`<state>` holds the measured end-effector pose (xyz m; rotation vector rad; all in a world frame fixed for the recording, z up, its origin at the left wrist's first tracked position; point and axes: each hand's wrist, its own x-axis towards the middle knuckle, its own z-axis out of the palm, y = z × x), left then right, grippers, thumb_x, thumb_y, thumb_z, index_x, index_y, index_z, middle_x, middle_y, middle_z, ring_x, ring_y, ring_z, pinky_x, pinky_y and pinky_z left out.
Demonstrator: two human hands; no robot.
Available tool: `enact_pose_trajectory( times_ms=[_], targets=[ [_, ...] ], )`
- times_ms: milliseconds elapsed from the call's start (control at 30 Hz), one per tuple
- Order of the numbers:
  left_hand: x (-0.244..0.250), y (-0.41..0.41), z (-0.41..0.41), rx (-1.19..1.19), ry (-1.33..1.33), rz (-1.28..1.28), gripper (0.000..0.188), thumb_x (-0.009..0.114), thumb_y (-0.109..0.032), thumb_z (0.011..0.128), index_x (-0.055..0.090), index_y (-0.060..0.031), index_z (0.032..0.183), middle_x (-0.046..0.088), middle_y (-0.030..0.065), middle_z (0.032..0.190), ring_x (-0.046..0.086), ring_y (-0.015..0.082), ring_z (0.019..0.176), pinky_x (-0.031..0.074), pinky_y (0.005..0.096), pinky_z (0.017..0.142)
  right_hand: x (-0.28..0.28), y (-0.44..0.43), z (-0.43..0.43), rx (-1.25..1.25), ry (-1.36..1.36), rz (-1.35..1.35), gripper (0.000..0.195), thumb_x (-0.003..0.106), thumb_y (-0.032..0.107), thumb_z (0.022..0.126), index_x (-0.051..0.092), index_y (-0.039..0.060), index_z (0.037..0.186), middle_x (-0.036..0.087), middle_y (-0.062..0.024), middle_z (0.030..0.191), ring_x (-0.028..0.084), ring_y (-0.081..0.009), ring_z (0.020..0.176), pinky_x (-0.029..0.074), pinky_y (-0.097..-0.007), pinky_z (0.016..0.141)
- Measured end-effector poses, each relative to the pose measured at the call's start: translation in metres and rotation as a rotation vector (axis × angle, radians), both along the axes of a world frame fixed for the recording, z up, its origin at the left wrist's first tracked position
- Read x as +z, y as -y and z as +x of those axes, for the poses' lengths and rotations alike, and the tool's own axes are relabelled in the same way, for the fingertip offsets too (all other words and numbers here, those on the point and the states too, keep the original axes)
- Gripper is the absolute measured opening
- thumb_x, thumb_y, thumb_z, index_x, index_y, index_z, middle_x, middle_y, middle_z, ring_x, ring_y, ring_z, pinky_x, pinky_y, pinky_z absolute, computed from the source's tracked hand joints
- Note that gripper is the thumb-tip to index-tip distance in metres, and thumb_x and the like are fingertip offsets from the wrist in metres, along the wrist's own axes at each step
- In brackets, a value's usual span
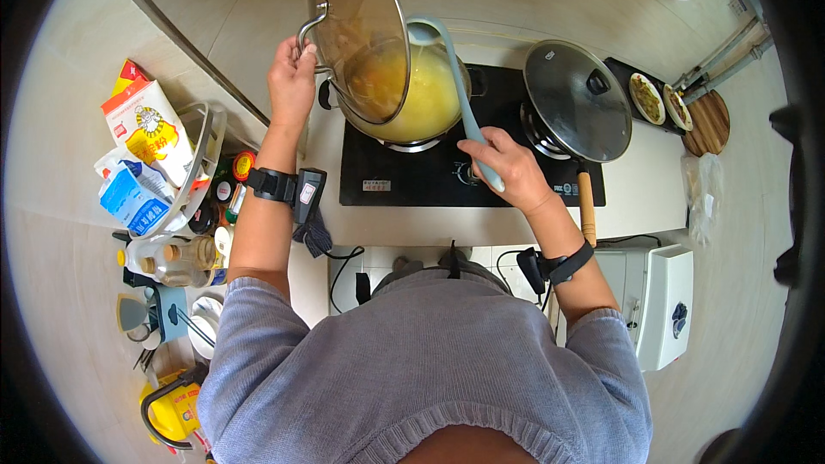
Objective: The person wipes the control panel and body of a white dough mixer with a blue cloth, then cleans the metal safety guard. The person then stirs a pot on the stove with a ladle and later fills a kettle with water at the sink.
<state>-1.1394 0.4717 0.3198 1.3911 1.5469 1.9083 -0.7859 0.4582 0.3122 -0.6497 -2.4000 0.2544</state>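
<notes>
My left hand (292, 80) grips the metal handle of a glass pot lid (361, 6), which stands tilted on edge over the left part of a pot. Yellow liquid (433, 93) fills the pot (370, 131), partly seen through the lid. In my right hand (509, 167) is the handle of a pale blue ladle (461, 87). The ladle's bowl is raised above the pot's far rim; whether it holds liquid I cannot tell. The pot sits on the left burner of a black gas stove (412, 183).
A frying pan with a glass lid (577, 103) occupies the right burner, its wooden handle (586, 206) pointing towards me. Beyond it are small dishes of food (646, 98) on a black tray and a round wooden board (712, 119). Packets (151, 129), jars and bottles (187, 258) crowd the left side.
</notes>
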Motion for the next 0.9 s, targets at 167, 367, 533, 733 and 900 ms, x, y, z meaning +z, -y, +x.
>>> enact_pose_trajectory(
  times_ms=[167,367,533,733,900],
  targets=[
    [0.005,-0.011,0.004,-0.035,-0.018,0.007,0.016,0.057,-0.01,0.093,0.055,-0.0005,0.105,0.056,-0.0016,0.085,0.051,0.0063,0.077,0.041,0.0201,0.07,0.0,0.013,0.005,0.011,-0.023,0.07,0.042,0.068,0.0,0.069,0.063,0.0149,0.108,0.056,-0.0126,0.105,0.064,-0.0282,0.078,0.056,-0.0351,0.061],
    [0.013,-0.026,0.004,-0.029,-0.114,-0.118,0.018,0.057,-0.011,0.093,0.056,0.0005,0.106,0.057,-0.0018,0.086,0.051,0.0058,0.078,0.041,0.0197,0.07,-0.014,0.02,0.007,0.001,-0.134,-0.116,0.032,0.069,-0.001,0.072,0.064,0.0096,0.101,0.061,-0.0135,0.097,0.064,-0.0271,0.08,0.055,-0.0328,0.068],
    [0.012,-0.042,0.014,0.068,-0.418,-0.191,0.023,0.058,-0.016,0.092,0.058,0.0003,0.109,0.063,0.0047,0.082,0.057,0.012,0.074,0.046,0.025,0.068,-0.007,0.02,0.007,-0.182,-0.819,-0.476,0.025,0.061,-0.006,0.083,0.061,0.0007,0.108,0.065,-0.0125,0.098,0.066,-0.02,0.09,0.054,-0.0307,0.077],
    [0.001,-0.065,0.039,0.039,-0.781,-0.323,0.028,0.059,-0.025,0.089,0.062,-0.0064,0.11,0.065,0.0204,0.086,0.063,0.037,0.08,0.049,0.0423,0.071,0.026,0.014,0.021,-0.289,-1.081,-0.506,0.024,0.056,-0.003,0.089,0.056,-0.0039,0.113,0.063,-0.0187,0.102,0.066,-0.0235,0.092,0.056,-0.0336,0.082],
    [-0.023,-0.095,0.055,-0.014,-1.059,-0.49,0.022,0.059,-0.024,0.087,0.061,-0.0055,0.099,0.065,0.0209,0.087,0.062,0.0397,0.085,0.049,0.0483,0.074,0.023,0.018,0.027,-0.265,-1.063,-0.565,0.024,0.056,-0.004,0.089,0.057,-0.004,0.113,0.063,-0.0182,0.102,0.066,-0.0231,0.091,0.056,-0.0331,0.082]
  ],
)
